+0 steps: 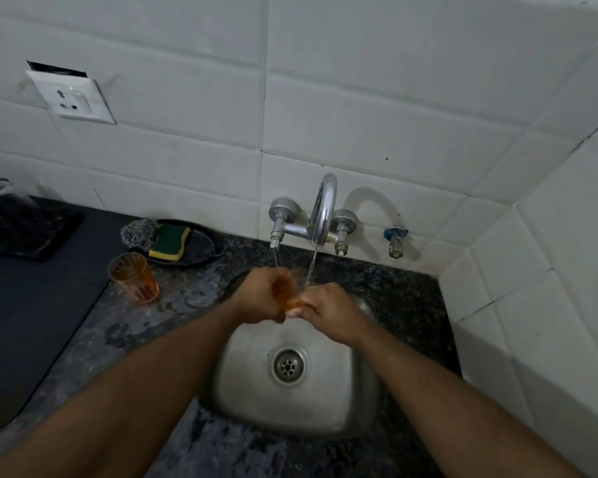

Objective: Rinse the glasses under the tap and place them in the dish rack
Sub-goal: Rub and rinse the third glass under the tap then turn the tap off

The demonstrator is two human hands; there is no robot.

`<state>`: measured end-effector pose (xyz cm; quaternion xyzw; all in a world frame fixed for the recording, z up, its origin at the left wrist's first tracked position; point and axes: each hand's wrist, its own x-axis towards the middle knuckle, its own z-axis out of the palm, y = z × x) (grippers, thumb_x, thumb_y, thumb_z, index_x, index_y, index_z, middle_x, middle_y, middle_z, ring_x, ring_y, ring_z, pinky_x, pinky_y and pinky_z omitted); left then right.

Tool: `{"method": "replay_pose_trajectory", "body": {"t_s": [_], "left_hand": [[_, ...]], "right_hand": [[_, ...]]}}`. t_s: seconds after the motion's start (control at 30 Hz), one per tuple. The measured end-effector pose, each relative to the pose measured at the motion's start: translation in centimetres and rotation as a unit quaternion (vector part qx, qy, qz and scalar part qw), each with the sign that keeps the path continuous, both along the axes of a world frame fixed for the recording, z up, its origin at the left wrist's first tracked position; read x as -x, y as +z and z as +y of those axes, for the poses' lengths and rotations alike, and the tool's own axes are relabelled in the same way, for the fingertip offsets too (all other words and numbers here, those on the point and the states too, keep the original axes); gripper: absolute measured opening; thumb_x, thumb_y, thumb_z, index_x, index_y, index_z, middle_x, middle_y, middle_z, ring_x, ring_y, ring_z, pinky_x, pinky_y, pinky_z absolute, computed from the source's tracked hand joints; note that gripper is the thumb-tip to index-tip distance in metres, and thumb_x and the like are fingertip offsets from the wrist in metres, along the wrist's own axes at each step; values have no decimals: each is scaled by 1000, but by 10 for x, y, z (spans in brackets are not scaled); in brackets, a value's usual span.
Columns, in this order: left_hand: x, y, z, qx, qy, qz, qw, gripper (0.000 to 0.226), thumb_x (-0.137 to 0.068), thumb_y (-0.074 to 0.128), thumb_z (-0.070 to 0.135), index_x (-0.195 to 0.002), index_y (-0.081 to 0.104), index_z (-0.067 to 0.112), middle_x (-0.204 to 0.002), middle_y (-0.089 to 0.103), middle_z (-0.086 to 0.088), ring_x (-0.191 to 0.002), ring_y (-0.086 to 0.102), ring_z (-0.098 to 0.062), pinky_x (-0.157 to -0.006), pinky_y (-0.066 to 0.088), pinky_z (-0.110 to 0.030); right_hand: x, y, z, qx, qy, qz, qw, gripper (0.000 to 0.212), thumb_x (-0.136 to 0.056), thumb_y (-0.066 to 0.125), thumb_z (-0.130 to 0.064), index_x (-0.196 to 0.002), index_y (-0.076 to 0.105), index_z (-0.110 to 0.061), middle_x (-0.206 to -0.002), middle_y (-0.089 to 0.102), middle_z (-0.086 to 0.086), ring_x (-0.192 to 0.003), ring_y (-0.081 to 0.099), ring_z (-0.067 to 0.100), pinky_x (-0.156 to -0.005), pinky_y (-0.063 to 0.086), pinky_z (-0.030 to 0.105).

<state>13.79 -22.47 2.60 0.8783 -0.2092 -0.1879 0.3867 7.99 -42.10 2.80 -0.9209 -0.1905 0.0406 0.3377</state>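
Socket plate sits on the tiled wall far left. Orange ribbed tumbler stands upright on the wet granite counter, in front of a black dish holding steel wool and a green-yellow sponge. Left hand is wrapped around a 2nd orange glass, held over the steel sink; the glass is motion-blurred. Water stream from the chrome tap falls just beside the glass. Right hand pinches the glass's lower end with its fingertips. Small blue-handled valve sits on the wall right of the tap.
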Motion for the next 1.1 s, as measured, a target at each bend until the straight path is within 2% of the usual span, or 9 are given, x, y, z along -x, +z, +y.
{"method": "replay_pose_trajectory", "body": {"t_s": [0.1,0.2,0.3,0.47,0.6,0.67,0.83,1.0,1.1], "left_hand": [[-7,8,8,-55,-59,115,990,58,-63,92,0,-112,67,18,-93,71,-1,-76,73,-16,-57,59,-28],[-2,1,-3,-21,14,-66,997,53,-61,93,13,-106,67,22,-94,66,8,-84,66,-11,-70,57,-29],[9,-6,-9,41,66,-141,987,33,-67,86,26,-88,61,30,-80,63,11,-72,62,-5,-62,51,-27],[-5,4,12,-37,-59,163,984,66,-63,89,-4,-121,65,17,-93,71,-2,-76,73,-17,-62,63,-34],[3,-13,-4,1,34,-71,997,53,-63,86,13,-111,68,25,-94,70,8,-83,67,-7,-72,59,-33],[10,-15,-7,35,59,-97,993,40,-64,86,16,-97,66,26,-85,69,9,-76,65,-5,-66,56,-32],[-3,0,6,-33,-97,173,980,64,-67,86,-7,-121,63,21,-102,69,-3,-82,71,-18,-57,56,-24],[2,-10,-8,42,44,-66,996,58,-59,97,17,-111,69,20,-97,71,8,-89,68,-7,-75,60,-31],[-2,-2,-3,16,-19,27,999,51,-65,90,5,-108,67,19,-88,69,5,-74,68,-8,-65,56,-29]], "right_hand": [[-3,-2,-6,39,20,24,999,9,-92,78,-26,-95,80,-18,-90,76,-7,-79,68,3,-80,58,36],[-3,-1,5,-42,-46,-8,998,7,-90,80,-20,-94,82,-16,-89,79,-4,-80,71,5,-78,57,27],[-1,1,8,-66,-49,-6,997,8,-91,80,-22,-95,82,-16,-89,79,-5,-79,71,5,-77,56,23],[-8,4,-14,63,62,22,996,12,-92,78,-30,-91,81,-18,-87,76,-7,-74,65,1,-76,54,27],[-3,0,3,-58,-34,5,998,12,-91,79,-23,-85,79,-13,-76,73,-7,-69,67,8,-70,55,29],[0,-2,4,-74,-23,7,997,10,-92,79,-24,-88,80,-15,-81,76,-7,-73,69,8,-72,57,32],[-13,2,-13,107,119,33,987,18,-93,77,-27,-109,82,-22,-108,79,-9,-95,70,5,-89,49,18],[-15,-4,-4,-49,-8,40,998,10,-91,78,-24,-95,82,-16,-90,80,-6,-81,73,6,-81,60,38],[-15,-1,-10,38,72,42,996,22,-93,71,-43,-102,81,-26,-97,79,-12,-87,71,2,-84,58,34]]}}
